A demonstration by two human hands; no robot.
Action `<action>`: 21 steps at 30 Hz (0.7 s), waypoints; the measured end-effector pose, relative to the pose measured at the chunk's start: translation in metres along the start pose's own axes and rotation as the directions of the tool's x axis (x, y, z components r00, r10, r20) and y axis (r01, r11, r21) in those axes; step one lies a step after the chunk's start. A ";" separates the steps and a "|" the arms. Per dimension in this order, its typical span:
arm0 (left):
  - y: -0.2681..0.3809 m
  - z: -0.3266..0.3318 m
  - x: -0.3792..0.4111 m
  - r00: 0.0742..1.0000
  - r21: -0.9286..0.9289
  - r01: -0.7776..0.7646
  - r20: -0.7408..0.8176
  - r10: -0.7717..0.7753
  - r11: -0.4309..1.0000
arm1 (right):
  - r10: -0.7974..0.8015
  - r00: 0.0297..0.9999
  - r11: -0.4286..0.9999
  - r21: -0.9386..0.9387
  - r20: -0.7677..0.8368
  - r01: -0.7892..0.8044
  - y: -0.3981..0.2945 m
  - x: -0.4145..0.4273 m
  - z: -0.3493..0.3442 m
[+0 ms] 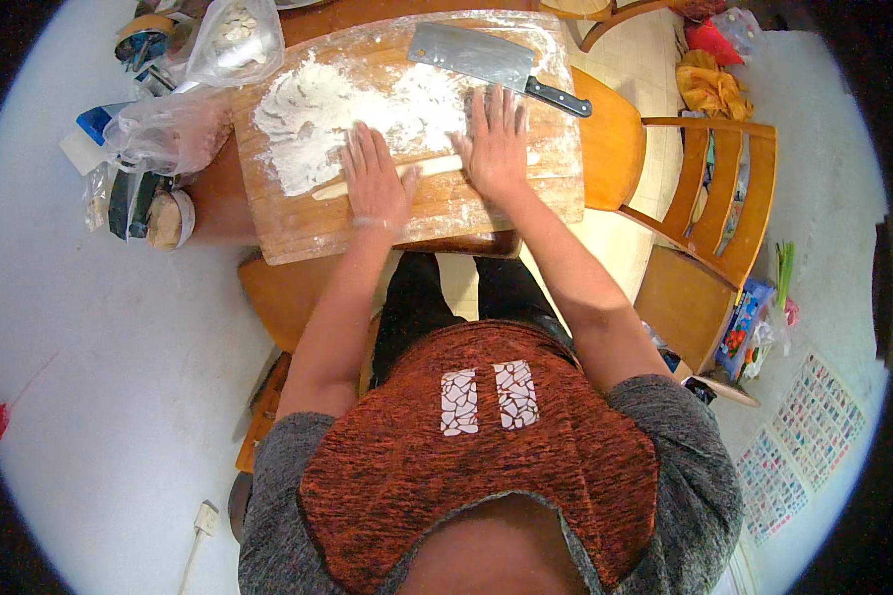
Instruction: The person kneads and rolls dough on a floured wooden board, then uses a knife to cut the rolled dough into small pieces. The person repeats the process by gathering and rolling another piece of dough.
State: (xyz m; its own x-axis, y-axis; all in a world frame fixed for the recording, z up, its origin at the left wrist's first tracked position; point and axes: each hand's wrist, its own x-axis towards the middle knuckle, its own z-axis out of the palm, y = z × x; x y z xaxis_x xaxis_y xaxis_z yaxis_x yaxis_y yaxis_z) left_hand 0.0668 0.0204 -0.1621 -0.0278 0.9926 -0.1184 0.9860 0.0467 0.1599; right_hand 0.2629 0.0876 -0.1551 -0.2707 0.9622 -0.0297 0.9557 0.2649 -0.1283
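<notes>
A long, thin rope of pale dough [443,165] lies crosswise on a wooden board [298,234]. My left hand [374,175] rests flat over its left part, palm down. Further right, my right hand [497,152] covers another stretch, with fingers spread and pointing away from me. Both hands have flour on them, and neither is closed around the dough. Beyond the fingers is a wide heap of white flour [320,111]. A cleaver [476,53] with a black handle lies at the board's far right, just past my right fingertips, its handle sticking out over the edge.
Left of the board are a clear bag of pale pieces [237,37], a plastic bag with pinkish contents [186,134] and a round container [171,219]. A wooden chair [606,137] stands close on the right. Bagged goods [748,327] sit behind another chair seat [685,305].
</notes>
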 end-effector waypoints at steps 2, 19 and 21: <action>-0.007 0.000 0.026 0.991 -0.025 0.053 -0.118 -0.056 0.998 | -0.030 0.987 0.998 0.049 -0.157 0.038 0.005 0.024 0.000; -0.045 -0.006 0.031 0.983 -0.017 0.116 -0.142 -0.118 0.993 | -0.108 0.992 0.994 0.003 -0.060 0.108 -0.001 0.030 -0.005; -0.032 -0.010 0.040 0.994 0.018 0.046 -0.104 -0.044 0.999 | -0.216 0.965 0.954 0.179 -0.146 0.241 -0.034 0.028 -0.002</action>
State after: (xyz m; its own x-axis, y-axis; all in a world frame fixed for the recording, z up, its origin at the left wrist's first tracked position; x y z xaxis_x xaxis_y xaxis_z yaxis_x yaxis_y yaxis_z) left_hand 0.0328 0.0602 -0.1618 -0.0883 0.9958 -0.0231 0.9864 0.0907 0.1370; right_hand 0.2226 0.1059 -0.1497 -0.4511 0.8807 0.1441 0.8256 0.4732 -0.3074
